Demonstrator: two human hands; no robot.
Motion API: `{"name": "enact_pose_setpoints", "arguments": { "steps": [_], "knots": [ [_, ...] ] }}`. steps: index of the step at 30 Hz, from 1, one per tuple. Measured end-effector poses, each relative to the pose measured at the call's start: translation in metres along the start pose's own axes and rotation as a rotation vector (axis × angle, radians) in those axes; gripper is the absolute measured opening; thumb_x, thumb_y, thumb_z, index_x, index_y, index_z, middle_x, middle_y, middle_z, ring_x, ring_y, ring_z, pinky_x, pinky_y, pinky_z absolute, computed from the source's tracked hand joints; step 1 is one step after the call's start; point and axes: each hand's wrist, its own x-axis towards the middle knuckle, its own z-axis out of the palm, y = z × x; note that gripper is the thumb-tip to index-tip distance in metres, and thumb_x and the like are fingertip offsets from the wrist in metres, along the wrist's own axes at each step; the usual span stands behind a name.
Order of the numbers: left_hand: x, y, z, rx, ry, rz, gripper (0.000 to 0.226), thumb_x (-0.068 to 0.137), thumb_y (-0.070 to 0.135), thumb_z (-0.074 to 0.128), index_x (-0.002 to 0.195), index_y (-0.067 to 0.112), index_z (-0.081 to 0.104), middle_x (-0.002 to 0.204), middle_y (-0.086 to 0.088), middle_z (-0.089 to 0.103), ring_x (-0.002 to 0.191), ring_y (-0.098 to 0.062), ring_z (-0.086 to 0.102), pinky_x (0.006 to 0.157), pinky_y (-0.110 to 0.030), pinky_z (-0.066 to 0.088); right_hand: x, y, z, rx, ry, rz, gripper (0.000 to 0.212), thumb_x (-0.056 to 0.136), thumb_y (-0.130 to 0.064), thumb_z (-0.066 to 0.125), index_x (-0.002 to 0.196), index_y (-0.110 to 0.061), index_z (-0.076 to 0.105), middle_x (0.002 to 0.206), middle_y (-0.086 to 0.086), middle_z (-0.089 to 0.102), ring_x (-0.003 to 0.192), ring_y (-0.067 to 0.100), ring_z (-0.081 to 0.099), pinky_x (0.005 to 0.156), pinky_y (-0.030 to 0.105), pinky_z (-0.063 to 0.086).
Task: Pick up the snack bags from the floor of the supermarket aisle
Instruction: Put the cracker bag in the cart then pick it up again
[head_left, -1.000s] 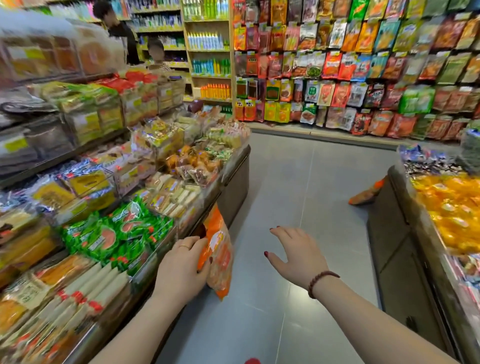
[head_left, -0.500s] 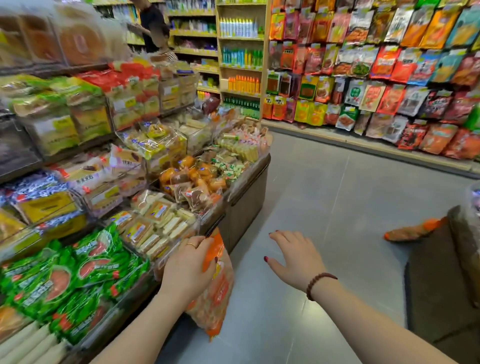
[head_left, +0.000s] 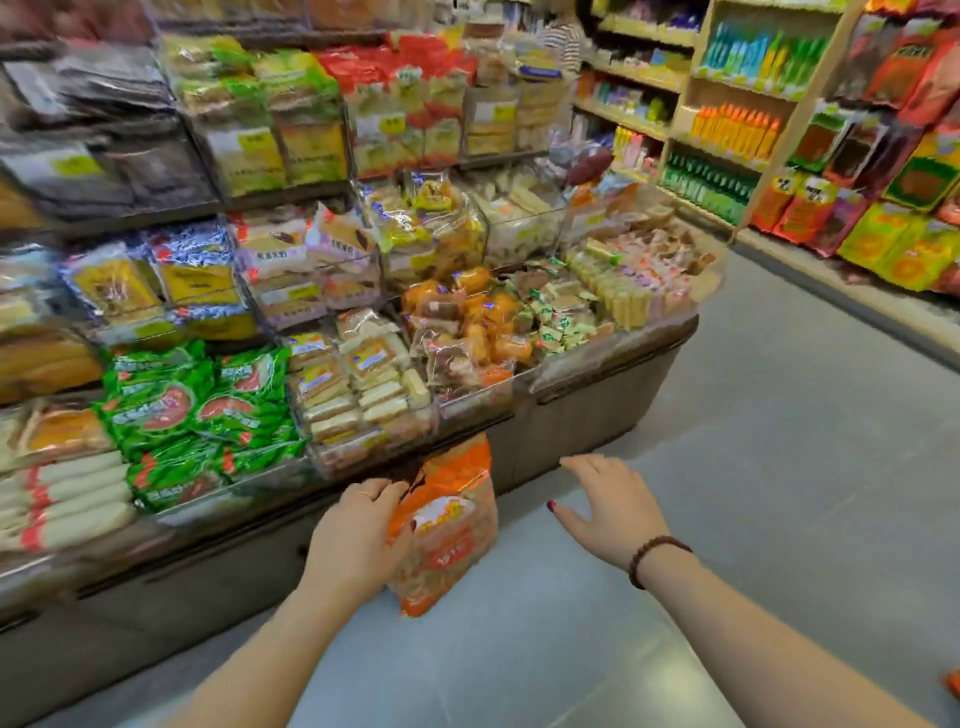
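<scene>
Snack bag (head_left: 447, 525) | left hand (head_left: 353, 540) grips it | right hand (head_left: 610, 512) spread, empty

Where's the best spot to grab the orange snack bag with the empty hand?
Probably its right edge, coming from the right. The orange snack bag hangs roughly upright, the left hand grips its left side, and the open right hand is beside that free edge.

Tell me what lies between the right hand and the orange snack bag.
Nothing: in the head view only bare grey floor shows between the right hand and the orange snack bag, which are apart.
</scene>
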Motion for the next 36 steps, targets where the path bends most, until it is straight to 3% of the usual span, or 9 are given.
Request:
{"name": "enact_pose_setpoints", "arguments": {
  "steps": [6, 13, 17, 21, 26, 32, 36],
  "knots": [
    [-0.008, -0.013, 0.030, -0.023, -0.023, -0.247, 0.044, 0.080, 0.031, 0.066, 0.122, 0.020, 0.063, 0.118, 0.000, 0.064, 0.108, -0.026, 0.060, 0.074, -0.037, 0.054, 0.060, 0.014, 0.025, 0.002, -0.122, -0.104, 0.059, 0.091, -0.052, 0.049, 0.142, -0.024, 0.037, 0.143, -0.005, 0.043, 0.132, 0.018, 0.038, 0.108, 0.033, 0.035],
    [0.010, -0.039, 0.091, -0.101, -0.068, -0.445, 0.044, 0.084, 0.032, 0.066, 0.125, 0.017, 0.060, 0.121, -0.002, 0.062, 0.113, -0.026, 0.056, 0.077, -0.037, 0.054, 0.141, 0.028, 0.074, 0.052, -0.266, -0.158, 0.060, 0.089, -0.050, 0.054, 0.140, -0.024, 0.039, 0.142, -0.003, 0.044, 0.132, 0.018, 0.038, 0.109, 0.034, 0.035],
    [0.012, -0.054, 0.149, -0.272, -0.060, -0.706, 0.050, 0.085, 0.036, 0.067, 0.131, 0.020, 0.056, 0.130, 0.000, 0.057, 0.123, -0.021, 0.049, 0.091, -0.034, 0.045, 0.181, 0.044, 0.119, 0.179, -0.345, -0.146, 0.063, 0.086, -0.047, 0.061, 0.140, -0.023, 0.041, 0.144, -0.003, 0.043, 0.134, 0.018, 0.036, 0.109, 0.035, 0.033],
    [0.010, -0.070, 0.222, -0.609, 0.019, -0.995, 0.060, 0.077, 0.028, 0.078, 0.131, 0.014, 0.055, 0.132, -0.005, 0.054, 0.122, -0.022, 0.051, 0.104, -0.036, 0.040, 0.221, 0.067, 0.186, 0.324, -0.445, -0.085, 0.067, 0.083, -0.041, 0.068, 0.141, -0.020, 0.041, 0.146, 0.000, 0.040, 0.136, 0.019, 0.034, 0.108, 0.032, 0.030],
    [0.008, -0.100, 0.318, -0.773, 0.103, -1.258, 0.078, 0.073, 0.027, 0.082, 0.140, 0.014, 0.044, 0.143, -0.002, 0.044, 0.127, -0.018, 0.045, 0.105, -0.033, 0.037, 0.270, 0.099, 0.293, 0.473, -0.442, 0.017, 0.073, 0.077, -0.036, 0.075, 0.139, -0.016, 0.040, 0.141, 0.003, 0.045, 0.127, 0.018, 0.044, 0.098, 0.027, 0.035],
    [0.013, -0.141, 0.435, -0.857, 0.169, -1.308, 0.093, 0.068, 0.034, 0.083, 0.146, 0.022, 0.034, 0.149, 0.004, 0.037, 0.133, -0.009, 0.037, 0.109, -0.032, 0.033, 0.316, 0.126, 0.415, 0.627, -0.419, 0.053, 0.089, 0.073, -0.028, 0.080, 0.144, -0.014, 0.029, 0.148, 0.003, 0.036, 0.134, 0.018, 0.038, 0.100, 0.025, 0.032],
    [0.032, -0.168, 0.494, -0.945, 0.255, -1.242, 0.098, 0.070, 0.034, 0.080, 0.150, 0.023, 0.024, 0.153, 0.005, 0.031, 0.139, -0.010, 0.031, 0.112, -0.037, 0.031, 0.340, 0.138, 0.477, 0.755, -0.353, 0.043, 0.083, 0.070, -0.027, 0.083, 0.136, -0.009, 0.037, 0.130, 0.001, 0.048, 0.124, 0.017, 0.045, 0.095, 0.026, 0.035]
  ]
}}
